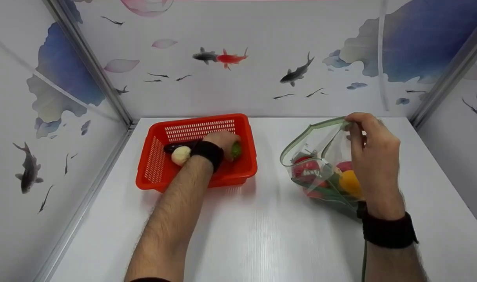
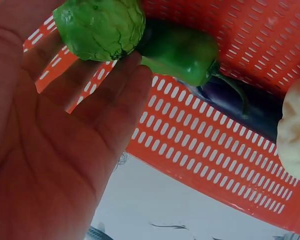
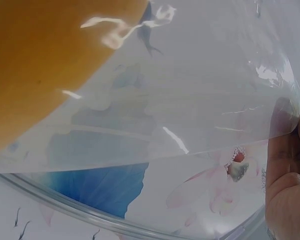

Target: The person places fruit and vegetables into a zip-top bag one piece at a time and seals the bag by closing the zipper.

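My left hand [image 1: 222,143] reaches into the red basket [image 1: 152,182], its fingers at a round, leafy green vegetable like a small cabbage [image 2: 102,30]. In the left wrist view the palm faces the camera and the fingers are extended, not closed round it. Beside it lie a green pepper [image 2: 184,55], a dark eggplant [image 2: 242,107] and a whitish bulb [image 1: 181,155]. My right hand [image 1: 377,164] pinches the rim of a see-through mesh bag [image 1: 295,147] with green edging and holds its mouth up. Through the bag show a yellow item [image 1: 351,184] and several red ones.
The basket and the bag stand apart on a white table [image 1: 262,235]. White panels painted with fish and petals close in the back [image 1: 258,86] and both sides. A green cord [image 1: 364,258] runs down beside the right wrist.
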Tool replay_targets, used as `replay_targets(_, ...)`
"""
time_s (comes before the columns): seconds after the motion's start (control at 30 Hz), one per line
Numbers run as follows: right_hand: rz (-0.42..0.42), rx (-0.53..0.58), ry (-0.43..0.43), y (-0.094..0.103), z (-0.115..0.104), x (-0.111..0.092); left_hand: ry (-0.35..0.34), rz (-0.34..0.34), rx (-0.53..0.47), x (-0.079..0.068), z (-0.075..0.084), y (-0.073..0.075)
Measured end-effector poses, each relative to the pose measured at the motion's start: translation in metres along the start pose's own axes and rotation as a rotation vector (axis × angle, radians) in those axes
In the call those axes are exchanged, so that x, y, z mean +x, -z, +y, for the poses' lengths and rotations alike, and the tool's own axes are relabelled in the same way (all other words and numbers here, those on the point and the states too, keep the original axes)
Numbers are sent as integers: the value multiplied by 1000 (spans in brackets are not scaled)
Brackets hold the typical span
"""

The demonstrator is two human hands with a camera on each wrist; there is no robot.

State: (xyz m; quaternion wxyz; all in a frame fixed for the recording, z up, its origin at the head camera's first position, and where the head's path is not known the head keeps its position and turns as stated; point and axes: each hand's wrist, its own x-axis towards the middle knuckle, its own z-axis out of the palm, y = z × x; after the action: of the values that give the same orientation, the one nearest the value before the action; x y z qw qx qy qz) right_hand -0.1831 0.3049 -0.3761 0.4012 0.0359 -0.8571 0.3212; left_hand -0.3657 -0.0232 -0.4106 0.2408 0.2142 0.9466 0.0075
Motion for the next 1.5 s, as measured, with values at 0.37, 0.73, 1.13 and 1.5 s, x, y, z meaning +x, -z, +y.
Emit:
replay_targets(0.37,-7,-5,-10,0,-2,0,-10,3,-14,-7,4,-1)
replay_targets(0.73,-14,-5,-24,0,-3,1,-79,137,-99,-16,7,14)
replay_targets(1.13,11,10,3,-1,0,-1,-162,301,-31,-30,20,35)
replay_targets(1.5,9,5,-4,-1,0,-1,-311,346,-71,-48,45,47)
